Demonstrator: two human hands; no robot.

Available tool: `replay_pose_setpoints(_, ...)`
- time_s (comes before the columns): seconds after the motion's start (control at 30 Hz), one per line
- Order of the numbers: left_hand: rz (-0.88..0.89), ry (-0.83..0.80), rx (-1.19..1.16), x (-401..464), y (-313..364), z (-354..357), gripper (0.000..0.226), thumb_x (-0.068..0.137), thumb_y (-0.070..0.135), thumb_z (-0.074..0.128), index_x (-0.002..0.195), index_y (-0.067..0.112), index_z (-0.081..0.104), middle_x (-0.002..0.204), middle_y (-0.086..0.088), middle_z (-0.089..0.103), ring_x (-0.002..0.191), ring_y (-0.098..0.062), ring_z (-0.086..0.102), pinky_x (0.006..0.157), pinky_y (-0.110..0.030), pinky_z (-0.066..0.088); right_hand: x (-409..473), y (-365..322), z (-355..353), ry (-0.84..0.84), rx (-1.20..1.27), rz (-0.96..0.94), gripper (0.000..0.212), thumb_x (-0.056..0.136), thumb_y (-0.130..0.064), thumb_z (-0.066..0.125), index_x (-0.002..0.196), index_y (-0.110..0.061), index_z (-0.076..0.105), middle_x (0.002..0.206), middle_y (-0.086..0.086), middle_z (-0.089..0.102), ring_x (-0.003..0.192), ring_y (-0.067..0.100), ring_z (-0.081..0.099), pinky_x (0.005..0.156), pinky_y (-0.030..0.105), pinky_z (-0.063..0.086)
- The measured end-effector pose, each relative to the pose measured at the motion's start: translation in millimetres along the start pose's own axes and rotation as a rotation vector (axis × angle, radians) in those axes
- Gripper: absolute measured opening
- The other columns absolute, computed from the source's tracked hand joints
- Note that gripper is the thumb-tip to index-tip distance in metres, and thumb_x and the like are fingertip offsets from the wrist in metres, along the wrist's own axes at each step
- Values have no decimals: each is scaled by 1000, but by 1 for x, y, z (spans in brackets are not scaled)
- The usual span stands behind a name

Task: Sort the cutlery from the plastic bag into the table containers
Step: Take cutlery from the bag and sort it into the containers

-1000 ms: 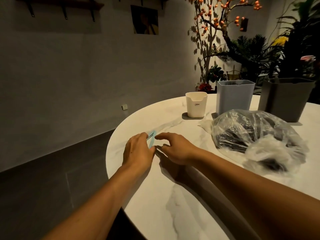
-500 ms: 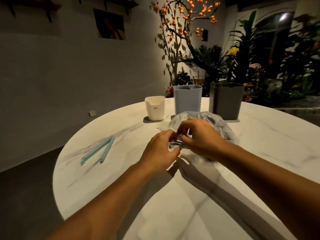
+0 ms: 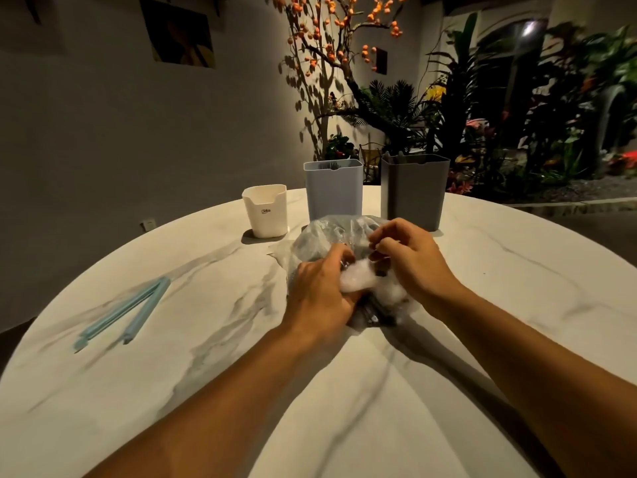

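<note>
the left hand (image 3: 324, 294) gripped the near, bunched mouth of the plastic bag (image 3: 319, 238), fingers curled into the film. the right hand (image 3: 408, 260) pinched the same crumpled opening from the other side, just beside the left. the bag lay toward the far edge of the tabletop (image 3: 379, 391), with dark cutlery (image 3: 374, 313) showing through it. behind it, along the far edge, stood a white container (image 3: 265, 210), a light blue container (image 3: 332, 188) and a dark grey container (image 3: 413, 189). a blue bag clip (image 3: 124, 313) lay open near the left edge.
</note>
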State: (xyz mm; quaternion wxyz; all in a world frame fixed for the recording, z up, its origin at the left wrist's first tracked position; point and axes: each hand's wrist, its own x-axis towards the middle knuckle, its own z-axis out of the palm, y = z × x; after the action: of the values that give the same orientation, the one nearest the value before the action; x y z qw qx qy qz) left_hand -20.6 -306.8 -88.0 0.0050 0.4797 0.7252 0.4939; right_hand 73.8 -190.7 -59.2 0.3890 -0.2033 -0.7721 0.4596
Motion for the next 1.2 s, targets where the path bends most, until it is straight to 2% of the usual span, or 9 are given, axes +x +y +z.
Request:
replay_pose_setpoints(0.1,20,100,-31,8,-10,-9,37,88,18,71,108,39,49,103,7,62,93,-15,64,72,-30,61,-1,6,-1,-168,-110,-1,17,90,-29,69,104,-28,60,99,-14,62,92,9,62,71,19,56)
replay_pose_setpoints(0.23,-9,172,-200,20,-11,-27,46,88,-3,64,111,34,49,102,12,60,97,-9,61,71,-16,55,-3,2,-5,-345,-242,-41,33,84,-24,75,111,-32,59,108,-16,60,102,7,60,72,13,54)
replay_pose_setpoints(0.37,-121,128,-564,26,-12,-39,21,81,29,50,97,21,61,90,1,64,91,-19,60,74,-34,50,-9,6,-8,-337,-386,-134,27,79,-15,78,92,-33,62,102,-12,62,100,10,60,82,25,56)
replay_pose_setpoints(0.57,-6,-400,135,6,-20,-49,33,72,55,78,88,28,70,81,9,67,77,-7,61,67,-22,49,-23,0,-9,-474,-626,-155,40,72,-62,74,73,-23,65,68,-7,60,62,8,54,51,26,43)
replay_pose_setpoints(0.7,-145,92,131,10,-24,-58,25,78,38,77,75,21,59,70,9,60,68,-16,59,59,-29,50,-23,-3,-26,-351,-752,-169,28,85,-47,70,98,-22,70,91,-3,69,80,13,61,69,34,55)
replay_pose_setpoints(0.83,-153,550,353,9,-23,-67,24,86,15,70,101,21,51,106,-2,61,95,-23,58,76,-30,50,-22,-3,-35,-246,-872,-229,23,86,-27,70,109,-24,72,107,-6,66,91,15,58,78,35,55)
replay_pose_setpoints(0.93,322,305,332,5,-10,-60,14,90,20,64,102,22,59,103,4,62,95,-15,57,81,-33,52,-26,-4,-27,-382,-750,-204,26,82,-42,73,103,-26,71,100,-12,63,92,9,55,77,27,54)
replay_pose_setpoints(1.07,206,-334,398,-8,-2,-40,23,84,43,65,104,37,56,100,15,62,90,-8,59,78,-36,54,-25,-5,-20,-354,-635,-168,18,92,-38,63,100,-26,73,94,-8,67,82,6,60,66,20,48)
replay_pose_setpoints(1.2,77,-283,352,-7,-9,-37,44,68,65,72,97,36,54,90,14,63,81,-13,60,71,-35,53,-21,-4,-25,-78,-711,-181,17,94,-31,61,97,-21,74,87,-6,68,77,10,60,72,33,54)
